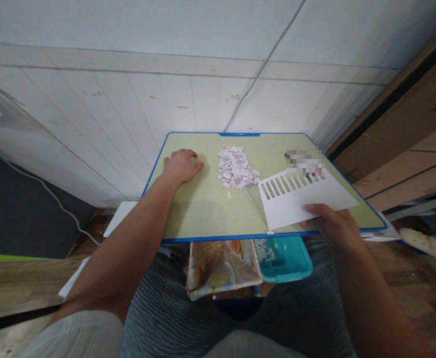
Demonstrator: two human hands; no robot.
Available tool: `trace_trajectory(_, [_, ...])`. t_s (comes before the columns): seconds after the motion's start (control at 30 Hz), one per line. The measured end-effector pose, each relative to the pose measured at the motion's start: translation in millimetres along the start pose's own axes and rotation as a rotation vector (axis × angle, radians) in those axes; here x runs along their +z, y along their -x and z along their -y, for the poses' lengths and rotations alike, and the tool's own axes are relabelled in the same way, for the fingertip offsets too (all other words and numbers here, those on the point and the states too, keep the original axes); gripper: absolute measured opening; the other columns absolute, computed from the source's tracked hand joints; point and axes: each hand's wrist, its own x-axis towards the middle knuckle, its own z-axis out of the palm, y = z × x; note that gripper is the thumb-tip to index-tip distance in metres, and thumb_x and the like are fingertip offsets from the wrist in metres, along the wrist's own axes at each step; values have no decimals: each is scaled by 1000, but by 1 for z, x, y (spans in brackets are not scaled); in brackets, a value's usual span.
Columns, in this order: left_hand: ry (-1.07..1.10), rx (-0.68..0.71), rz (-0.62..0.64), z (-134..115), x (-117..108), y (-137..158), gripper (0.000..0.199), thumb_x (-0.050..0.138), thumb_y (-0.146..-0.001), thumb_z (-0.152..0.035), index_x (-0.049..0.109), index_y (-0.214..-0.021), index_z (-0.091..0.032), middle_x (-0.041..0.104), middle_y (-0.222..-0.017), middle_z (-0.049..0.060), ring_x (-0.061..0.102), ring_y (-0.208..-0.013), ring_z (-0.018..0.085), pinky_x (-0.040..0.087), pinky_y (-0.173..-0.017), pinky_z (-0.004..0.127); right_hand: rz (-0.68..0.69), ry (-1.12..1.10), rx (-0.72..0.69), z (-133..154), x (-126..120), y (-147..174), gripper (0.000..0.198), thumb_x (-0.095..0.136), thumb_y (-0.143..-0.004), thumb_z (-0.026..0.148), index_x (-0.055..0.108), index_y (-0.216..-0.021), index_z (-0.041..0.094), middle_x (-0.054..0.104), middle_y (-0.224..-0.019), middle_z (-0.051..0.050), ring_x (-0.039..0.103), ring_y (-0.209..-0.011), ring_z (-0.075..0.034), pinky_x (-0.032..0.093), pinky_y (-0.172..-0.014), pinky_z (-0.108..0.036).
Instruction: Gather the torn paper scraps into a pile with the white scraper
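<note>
My right hand (331,223) grips a white sheet (287,210) by its near edge, thumb on top. A row of long rounded slots is cut along the far side of the sheet, which lies tilted over the right part of the small table (199,216). At the table's left, my left hand (182,165) rests with thumb and fingers apart and nothing between them. Between the hands sits a loose pile of small white and pinkish paper scraps (236,168), a few touching the sheet's left corner.
A pixelated item (303,161) lies behind the sheet. Below the table's front edge are a patterned, cloth-like lined container (223,278) and a turquoise plastic bin (290,266) with white bits inside. A white panelled wall (173,94) stands behind; brown boxes (407,119) are at right.
</note>
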Motion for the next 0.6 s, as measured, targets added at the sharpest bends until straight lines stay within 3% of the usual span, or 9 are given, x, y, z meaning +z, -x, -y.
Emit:
trace_trajectory(0.2, [9, 2, 7, 1, 1, -1, 60, 67, -104, -59, 83, -154, -29, 73, -173, 10, 64, -162, 44, 49, -138, 59, -22, -133, 34, 1, 2, -1, 19, 91, -82, 37, 76, -77, 27, 71, -57, 1, 63, -53, -21, 57, -60, -35])
trace_trajectory(0.5, [13, 20, -13, 5, 4, -4, 59, 67, -102, -58, 84, -151, -30, 76, -169, 12, 66, -158, 45, 51, -135, 63, -15, -138, 47, 17, 9, 1, 19, 87, -75, 40, 72, -70, 29, 65, -52, 0, 59, -48, -23, 51, -52, -38])
trace_trajectory(0.6, [24, 19, -17, 6, 6, -5, 59, 68, -101, -59, 85, -150, -30, 75, -169, 12, 65, -158, 46, 50, -136, 63, -22, -118, 48, 18, 10, 0, 20, 87, -75, 44, 72, -75, 30, 65, -53, 1, 57, -47, -23, 50, -50, -39])
